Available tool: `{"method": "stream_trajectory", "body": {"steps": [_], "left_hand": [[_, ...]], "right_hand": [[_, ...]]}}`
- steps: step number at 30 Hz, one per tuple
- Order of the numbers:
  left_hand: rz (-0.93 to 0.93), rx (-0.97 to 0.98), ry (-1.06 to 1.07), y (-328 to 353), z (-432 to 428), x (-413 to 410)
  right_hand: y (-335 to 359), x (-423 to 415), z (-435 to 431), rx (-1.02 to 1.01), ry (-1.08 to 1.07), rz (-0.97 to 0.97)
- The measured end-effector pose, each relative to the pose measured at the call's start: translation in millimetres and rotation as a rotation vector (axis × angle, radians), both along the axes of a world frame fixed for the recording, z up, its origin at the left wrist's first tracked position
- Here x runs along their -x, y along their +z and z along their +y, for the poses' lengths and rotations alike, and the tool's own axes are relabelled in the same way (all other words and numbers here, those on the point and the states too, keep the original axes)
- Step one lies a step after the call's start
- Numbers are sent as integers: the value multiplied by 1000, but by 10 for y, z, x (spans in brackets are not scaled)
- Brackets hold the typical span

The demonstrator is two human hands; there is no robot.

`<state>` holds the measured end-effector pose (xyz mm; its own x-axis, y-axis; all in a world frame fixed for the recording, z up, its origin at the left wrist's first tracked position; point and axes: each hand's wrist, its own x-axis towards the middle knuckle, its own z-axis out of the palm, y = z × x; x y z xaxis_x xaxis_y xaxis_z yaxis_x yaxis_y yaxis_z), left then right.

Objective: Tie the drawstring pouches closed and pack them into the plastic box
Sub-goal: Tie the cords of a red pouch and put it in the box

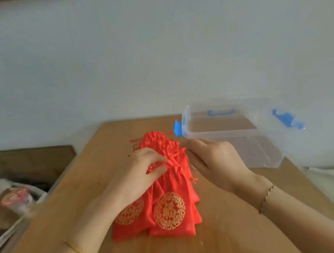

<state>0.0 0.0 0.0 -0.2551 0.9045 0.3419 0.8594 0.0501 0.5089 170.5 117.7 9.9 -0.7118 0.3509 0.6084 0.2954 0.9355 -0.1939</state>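
Observation:
A stack of several red drawstring pouches (pixel 171 210) with gold round emblems lies in the middle of the wooden table (pixel 65 207), necks gathered and pointing away from me. My left hand (pixel 138 175) rests on the stack's left side, thumb and fingers pinching the gathered neck of the top pouch. My right hand (pixel 217 162) lies at the stack's right edge, fingers curled by the thin red drawstring (pixel 180 154); whether it grips the cord is hidden. The clear plastic box (pixel 261 146) with blue clips stands open at the back right, just beyond my right hand.
The box's clear lid (pixel 290 116) with a blue latch rests behind the box against the wall. A low dark surface (pixel 27 160) and a bag holding a round tin (pixel 14 198) sit left of the table. A pale wall runs behind.

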Motion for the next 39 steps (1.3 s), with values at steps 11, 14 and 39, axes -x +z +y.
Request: {"method": "stream_trajectory", "body": {"steps": [11,14,39], "left_hand": [[71,41,385,-663,-142,360],[44,-52,380,-703,-162,331],[-345,-58,-12,-325,85,-693]], "right_hand": [[-701,86,-519,223,-138,-1],[-766,104,-543,219,-176,21],[-444,-800,93,525,-77,204]]}}
